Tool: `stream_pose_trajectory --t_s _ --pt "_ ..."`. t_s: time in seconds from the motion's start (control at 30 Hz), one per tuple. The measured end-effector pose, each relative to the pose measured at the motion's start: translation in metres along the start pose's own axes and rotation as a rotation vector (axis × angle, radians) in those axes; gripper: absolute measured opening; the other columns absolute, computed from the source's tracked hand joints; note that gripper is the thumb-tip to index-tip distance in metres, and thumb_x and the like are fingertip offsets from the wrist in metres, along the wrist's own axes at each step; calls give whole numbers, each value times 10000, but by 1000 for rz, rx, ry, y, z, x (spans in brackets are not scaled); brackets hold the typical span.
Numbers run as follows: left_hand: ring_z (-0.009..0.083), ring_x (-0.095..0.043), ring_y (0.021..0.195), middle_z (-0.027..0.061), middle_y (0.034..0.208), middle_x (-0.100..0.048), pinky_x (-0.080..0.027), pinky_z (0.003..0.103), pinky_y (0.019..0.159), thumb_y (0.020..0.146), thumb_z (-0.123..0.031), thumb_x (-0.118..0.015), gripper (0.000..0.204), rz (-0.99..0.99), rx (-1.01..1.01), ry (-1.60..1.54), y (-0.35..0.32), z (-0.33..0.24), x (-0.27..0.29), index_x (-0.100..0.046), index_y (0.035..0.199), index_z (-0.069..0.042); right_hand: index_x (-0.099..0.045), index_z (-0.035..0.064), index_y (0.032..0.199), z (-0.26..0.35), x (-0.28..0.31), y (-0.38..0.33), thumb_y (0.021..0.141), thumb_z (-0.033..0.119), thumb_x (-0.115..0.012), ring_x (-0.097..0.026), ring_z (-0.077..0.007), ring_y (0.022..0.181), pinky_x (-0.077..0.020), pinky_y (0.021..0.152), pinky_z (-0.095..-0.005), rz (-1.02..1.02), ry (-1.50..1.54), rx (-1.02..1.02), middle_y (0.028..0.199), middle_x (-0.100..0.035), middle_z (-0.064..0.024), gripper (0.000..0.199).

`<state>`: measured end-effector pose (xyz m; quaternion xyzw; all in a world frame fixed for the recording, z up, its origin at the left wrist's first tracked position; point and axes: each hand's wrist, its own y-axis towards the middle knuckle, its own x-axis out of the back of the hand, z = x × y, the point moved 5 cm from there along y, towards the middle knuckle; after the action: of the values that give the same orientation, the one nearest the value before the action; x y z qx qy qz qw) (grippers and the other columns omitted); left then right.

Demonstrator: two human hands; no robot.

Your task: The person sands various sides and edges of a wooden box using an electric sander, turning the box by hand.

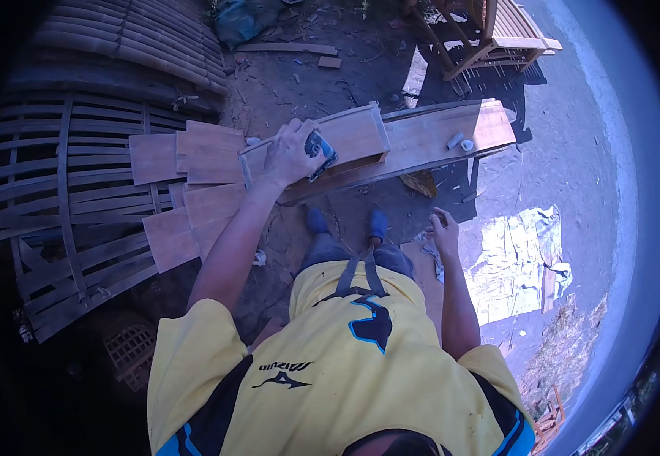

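Note:
My left hand (290,152) is closed on a dark, flat rectangular piece (320,154) with pale bluish patches; its exact kind does not show. Hand and piece rest against a long wooden box (356,135), shaped like a drawer, with raised edges. Under the box runs a wooden bench top (440,137), reaching out to the right. My right hand (443,229) hangs to the right of my legs, apart from the bench, its fingers loosely bent and holding nothing.
Several thin wooden panels (169,234) lie on a slatted bamboo platform (106,194) at the left. Small containers (455,141) sit on the bench's right part. A bamboo chair (489,47) stands at the far right; a pale crumpled sheet (514,262) lies on the ground.

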<state>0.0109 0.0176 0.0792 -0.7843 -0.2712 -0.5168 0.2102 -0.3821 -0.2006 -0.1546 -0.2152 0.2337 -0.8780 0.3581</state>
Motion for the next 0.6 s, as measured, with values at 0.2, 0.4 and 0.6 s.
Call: stream_pose_trajectory --t_s 0.2,0.4,0.6 --pt "377 -628 1263 145 1276 -631 -569 534 1045 821 -330 -863 574 50 3 -109 62 -92 -46 -641 1323 -164 -641 15 1445 64 -22 12 1070 214 -671 -743 -159 804 -588 691 -278 72 -53 84 1161 -751 -139 425" --pt "394 -618 1303 148 1319 -623 -563 551 1060 804 -306 -875 612 -24 130 -154 25 -53 -36 -637 1352 -175 -626 11 1455 53 -4 22 1075 217 -668 -735 -163 788 -598 694 -287 111 -153 83 1150 -750 -151 434" --pt "414 -670 1190 170 1217 -651 -579 543 971 818 -275 -847 513 -198 350 -85 -52 41 7 -648 1275 -153 -621 5 1457 36 -18 37 1066 210 -665 -758 -206 802 -635 710 -327 186 -256 42 1171 -757 -174 444"
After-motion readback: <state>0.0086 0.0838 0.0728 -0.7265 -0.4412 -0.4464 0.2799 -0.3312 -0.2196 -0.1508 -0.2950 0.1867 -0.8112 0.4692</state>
